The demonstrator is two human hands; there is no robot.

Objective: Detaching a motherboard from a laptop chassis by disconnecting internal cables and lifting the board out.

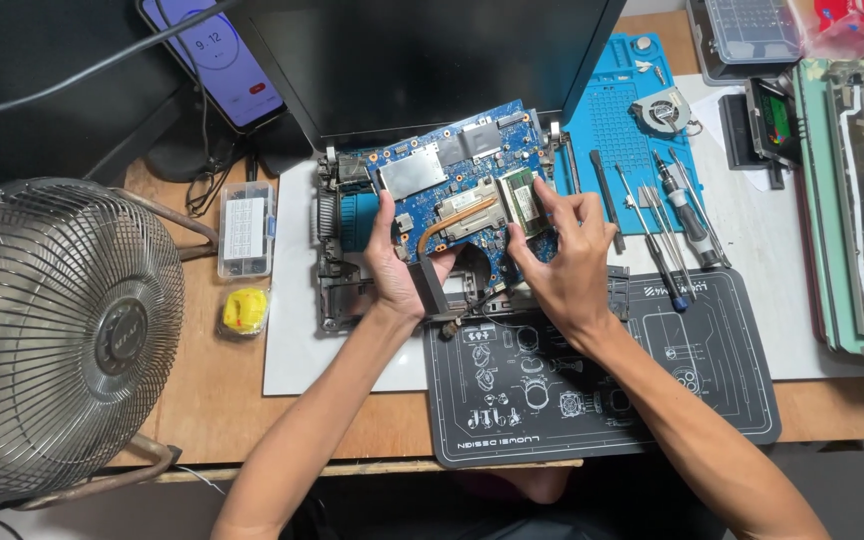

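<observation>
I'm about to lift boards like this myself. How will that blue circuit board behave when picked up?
The blue circuit board probably stays stiff; both hands, left and right, hold it by its edges. The copper heat pipe likely adds weight. Exposed parts look fragile.

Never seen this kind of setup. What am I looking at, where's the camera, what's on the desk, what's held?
One picture, from a camera worn on a person's head, looking down at their own two bare hands; no robot. The left hand and right hand grip a blue laptop circuit board with a copper heat pipe, raised over an opened laptop base. The right fingers touch a green memory module. Around them on the wooden desk: a black printed work mat, a blue silicone mat, screwdrivers, a small cooling fan, a clear screw box and a wire-caged desk fan.
</observation>
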